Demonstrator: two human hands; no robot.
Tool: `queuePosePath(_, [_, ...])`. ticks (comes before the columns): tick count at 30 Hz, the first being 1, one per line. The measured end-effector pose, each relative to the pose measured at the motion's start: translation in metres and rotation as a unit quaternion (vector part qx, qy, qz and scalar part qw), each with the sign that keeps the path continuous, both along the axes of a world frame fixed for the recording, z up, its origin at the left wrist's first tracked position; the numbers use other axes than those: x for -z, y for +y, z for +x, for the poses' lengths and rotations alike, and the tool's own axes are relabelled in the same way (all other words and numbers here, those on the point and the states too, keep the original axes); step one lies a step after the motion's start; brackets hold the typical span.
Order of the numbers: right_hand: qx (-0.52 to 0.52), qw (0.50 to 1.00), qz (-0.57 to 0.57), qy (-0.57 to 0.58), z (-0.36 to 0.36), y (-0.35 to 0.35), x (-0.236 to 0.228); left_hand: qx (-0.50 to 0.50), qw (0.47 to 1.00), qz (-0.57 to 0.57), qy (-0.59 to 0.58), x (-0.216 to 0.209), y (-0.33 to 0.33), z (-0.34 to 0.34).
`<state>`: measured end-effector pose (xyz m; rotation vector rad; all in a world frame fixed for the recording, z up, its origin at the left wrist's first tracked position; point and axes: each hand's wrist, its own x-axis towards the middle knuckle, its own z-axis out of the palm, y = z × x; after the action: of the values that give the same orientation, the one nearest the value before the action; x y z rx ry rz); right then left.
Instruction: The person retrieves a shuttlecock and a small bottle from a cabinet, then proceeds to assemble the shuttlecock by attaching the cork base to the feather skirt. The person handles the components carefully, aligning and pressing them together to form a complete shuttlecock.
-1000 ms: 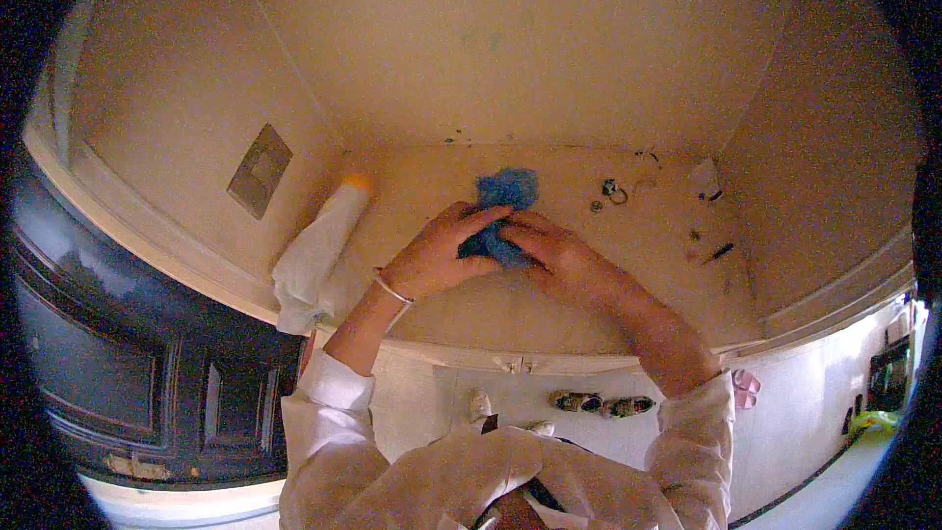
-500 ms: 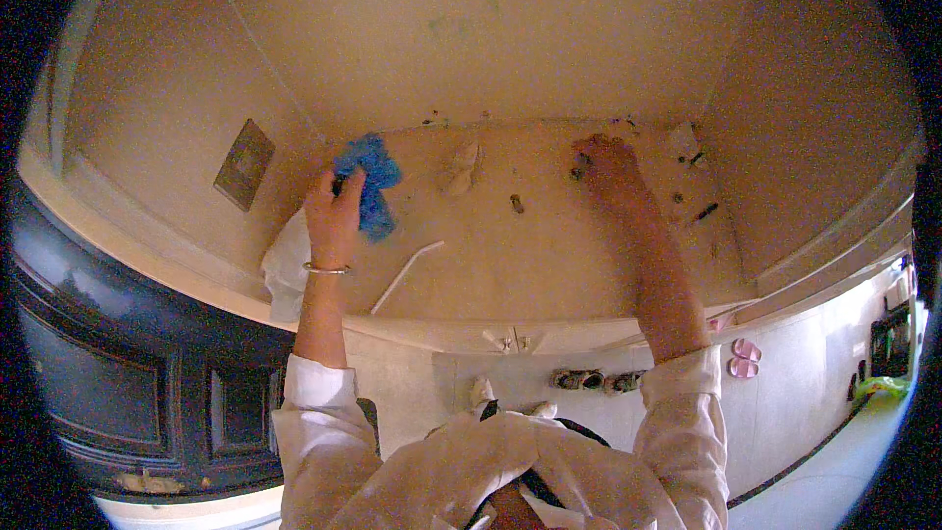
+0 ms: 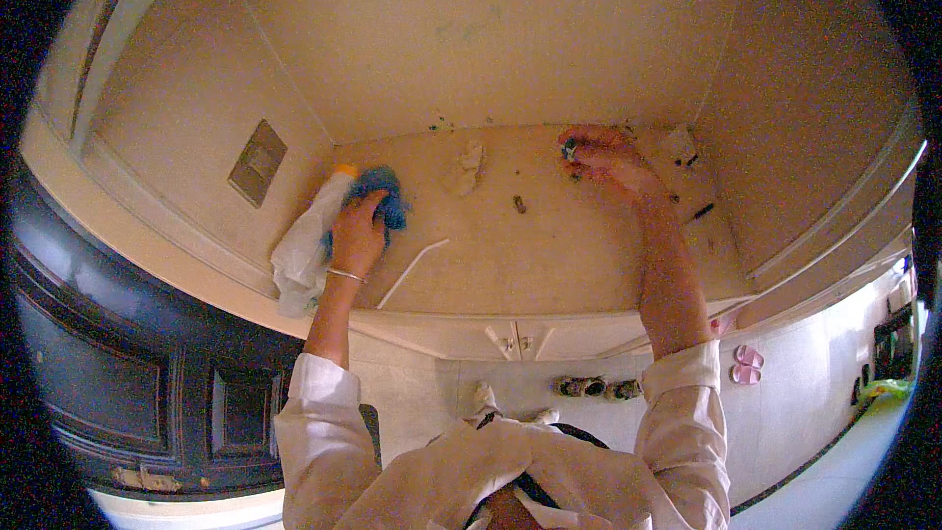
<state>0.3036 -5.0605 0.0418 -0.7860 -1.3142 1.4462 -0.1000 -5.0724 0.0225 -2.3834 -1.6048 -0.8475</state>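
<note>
My left hand [image 3: 358, 234] is closed on a crumpled blue bag [image 3: 383, 186], thin and plastic-looking, over the left side of the wooden shelf [image 3: 549, 265]. Beside it lies a white plastic bag [image 3: 299, 260] with an orange piece [image 3: 345, 170] at its far end. Near the back wall, my right hand [image 3: 613, 162] is closed around a small dark-and-white bit [image 3: 568, 149], too small to name. Between the hands are a crumpled pale wad [image 3: 471, 167] and a small brown piece [image 3: 520, 204]. A bent white strip [image 3: 410, 270] lies right of my left wrist.
Dark scraps [image 3: 442, 126] dot the back edge. At the right corner are a pale scrap [image 3: 681, 145] and a thin black stick [image 3: 702, 211]. The left wall carries a metal plate [image 3: 258, 163]. Below are cabinet doors [image 3: 549, 339], dark shoes [image 3: 594, 388] and pink slippers [image 3: 747, 365].
My left hand has moved right and nearer, lowering the blue bag and bunching it up. My right hand has shifted slightly left, and the small bit in its fingers now shows.
</note>
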Motion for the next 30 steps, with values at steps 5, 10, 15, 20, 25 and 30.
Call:
queuePosePath(5, [-0.067,0.995,-0.041,0.066,-0.016,-0.016,-0.004,0.012,0.999,-0.047,-0.003,0.01,-0.005,-0.006])
queuePosePath(10, [-0.148,0.975,-0.051,0.16,-0.029,-0.022,-0.008,0.0,1.0,-0.01,-0.004,0.015,-0.008,-0.009])
queuePosePath(15, [-0.193,0.955,-0.057,0.219,-0.035,-0.025,-0.011,-0.044,0.998,0.015,0.049,0.001,-0.029,0.002])
queuePosePath(20, [-0.091,0.978,-0.037,0.186,-0.026,-0.015,-0.006,-0.048,0.995,0.049,0.078,-0.025,-0.063,0.023])
queuePosePath(25, [0.083,0.968,0.03,0.235,0.003,0.002,-0.005,0.044,0.994,0.089,0.05,-0.038,-0.078,0.042])
queuePosePath(30, [0.14,0.96,-0.001,0.243,0.011,0.001,-0.011,0.107,0.992,0.054,0.023,-0.037,-0.083,0.073])
